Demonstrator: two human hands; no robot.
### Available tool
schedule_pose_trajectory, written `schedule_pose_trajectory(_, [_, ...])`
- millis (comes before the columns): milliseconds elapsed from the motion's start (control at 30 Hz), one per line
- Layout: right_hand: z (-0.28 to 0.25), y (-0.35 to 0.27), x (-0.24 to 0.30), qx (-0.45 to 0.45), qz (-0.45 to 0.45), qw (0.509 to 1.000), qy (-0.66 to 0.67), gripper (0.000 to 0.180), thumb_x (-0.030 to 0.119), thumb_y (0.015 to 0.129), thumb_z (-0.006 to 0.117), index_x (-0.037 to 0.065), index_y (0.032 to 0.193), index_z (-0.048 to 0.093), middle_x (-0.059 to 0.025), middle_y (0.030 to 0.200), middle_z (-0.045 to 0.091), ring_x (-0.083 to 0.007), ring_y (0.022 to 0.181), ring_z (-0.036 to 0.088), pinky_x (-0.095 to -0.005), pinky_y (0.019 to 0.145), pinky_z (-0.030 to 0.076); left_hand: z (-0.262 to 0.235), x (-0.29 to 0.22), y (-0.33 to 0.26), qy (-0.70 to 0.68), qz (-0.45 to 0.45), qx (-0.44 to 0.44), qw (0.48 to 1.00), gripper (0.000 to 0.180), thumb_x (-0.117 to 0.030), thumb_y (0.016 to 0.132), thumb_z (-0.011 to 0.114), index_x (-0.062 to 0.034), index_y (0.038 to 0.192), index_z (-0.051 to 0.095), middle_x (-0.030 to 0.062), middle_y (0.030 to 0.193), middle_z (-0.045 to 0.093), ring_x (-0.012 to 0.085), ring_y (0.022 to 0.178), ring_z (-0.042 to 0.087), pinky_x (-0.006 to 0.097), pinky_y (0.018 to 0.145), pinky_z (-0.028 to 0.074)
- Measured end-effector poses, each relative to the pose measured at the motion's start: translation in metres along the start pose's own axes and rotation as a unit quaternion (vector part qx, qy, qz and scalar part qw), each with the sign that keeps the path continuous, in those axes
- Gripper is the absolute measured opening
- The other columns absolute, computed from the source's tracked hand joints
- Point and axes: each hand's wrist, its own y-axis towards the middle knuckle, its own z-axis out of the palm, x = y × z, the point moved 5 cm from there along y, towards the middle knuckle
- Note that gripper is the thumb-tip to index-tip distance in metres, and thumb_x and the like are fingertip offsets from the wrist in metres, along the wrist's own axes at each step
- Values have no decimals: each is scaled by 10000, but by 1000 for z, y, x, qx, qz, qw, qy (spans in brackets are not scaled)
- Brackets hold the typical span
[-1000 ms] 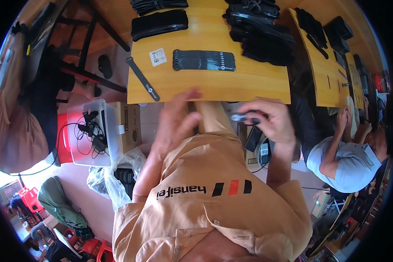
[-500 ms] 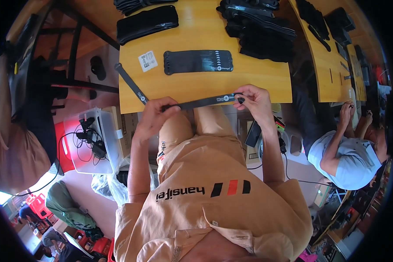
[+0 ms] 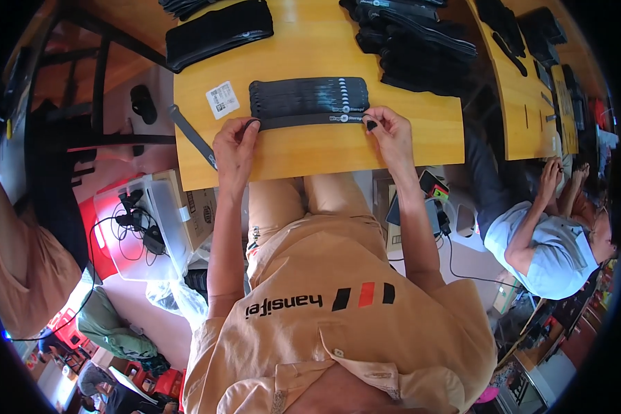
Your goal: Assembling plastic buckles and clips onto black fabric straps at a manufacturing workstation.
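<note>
Black strap (image 3: 300, 121), held straight: left hand (image 3: 236, 146) pinches its nine o'clock end, right hand (image 3: 393, 138) its three o'clock; overlapping straps (image 3: 300, 96) lie just beside, towards twelve.

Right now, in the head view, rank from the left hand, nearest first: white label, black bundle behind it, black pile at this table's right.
1. White label, just beyond the left hand.
2. Black bundle, farther back on the left.
3. Black pile, back right.
</note>
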Motion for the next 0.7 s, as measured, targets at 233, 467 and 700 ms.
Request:
schedule_pose_trajectory(233, [-3,8,-10,-45,-89,991,-88,114,-32,796,594,-36,904,628,-26,759,607,-63,608,516,-200,558,424,7,-12,2,83,56,-40,994,137,-96,810,636,29,865,623,63,670,585,110,578,526,242,574,441])
schedule_pose_trajectory(467, [-4,7,-11,-88,-62,993,-44,105,-42,777,619,-19,878,637,-13,697,599,-46,574,498,-187,532,415,12,-7,5,82,45,-47,995,129,-85,806,645,20,870,605,29,681,576,77,592,498,213,574,421])
schedule_pose_trajectory(700, [-4,6,-11,-98,-62,993,-35,106,-50,775,619,-12,873,637,-5,684,594,-34,571,486,-175,530,410,12,-10,5,78,45,-65,994,122,-73,785,664,17,845,608,27,642,567,78,551,489,216,542,421])
